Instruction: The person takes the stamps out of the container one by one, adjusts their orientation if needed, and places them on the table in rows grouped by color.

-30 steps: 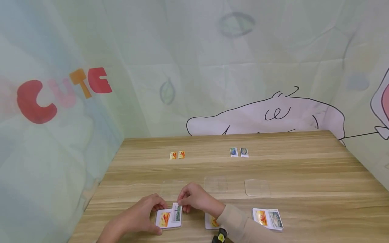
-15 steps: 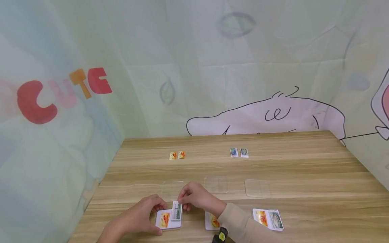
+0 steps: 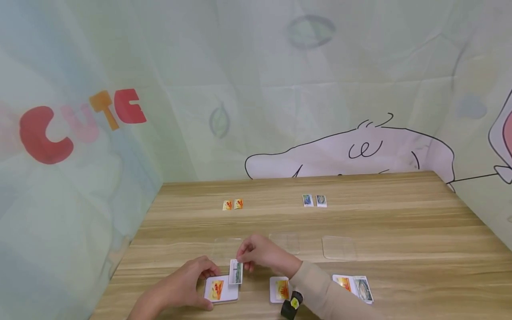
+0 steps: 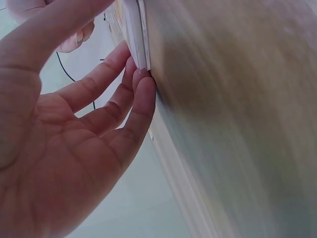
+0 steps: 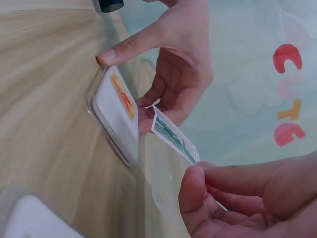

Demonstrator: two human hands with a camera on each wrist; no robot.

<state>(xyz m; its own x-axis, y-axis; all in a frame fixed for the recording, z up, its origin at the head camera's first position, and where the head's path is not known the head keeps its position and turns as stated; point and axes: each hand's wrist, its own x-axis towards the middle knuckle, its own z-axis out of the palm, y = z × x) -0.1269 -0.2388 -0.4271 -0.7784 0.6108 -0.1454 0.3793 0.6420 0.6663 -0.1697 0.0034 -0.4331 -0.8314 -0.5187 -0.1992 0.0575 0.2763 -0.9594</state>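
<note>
A small green-and-white postage stamp (image 3: 236, 272) is pinched at its upper corner by my right hand (image 3: 267, 255). The right wrist view shows the stamp (image 5: 173, 135) tilted, held by one end between thumb and index finger. Beneath it on the table lies a flat white case (image 3: 230, 294) with clear edges, bearing an orange stamp (image 3: 217, 289) on its left part. My left hand (image 3: 186, 282) grips this case, thumb at the near edge and fingers at the far edge. In the left wrist view, fingertips (image 4: 143, 91) press the case's layered edge (image 4: 138, 39).
Right of the left case lie a second white case (image 3: 276, 291) with one orange stamp and a third case (image 3: 354, 286) with two stamps. Three clear plastic covers (image 3: 338, 247) lie behind. Farther back are two orange stamps (image 3: 238, 203) and two bluish-grey stamps (image 3: 321, 201).
My right hand has lifted the green stamp off the case's right part and moved it slightly up and right. The left hand keeps its hold on the case.
</note>
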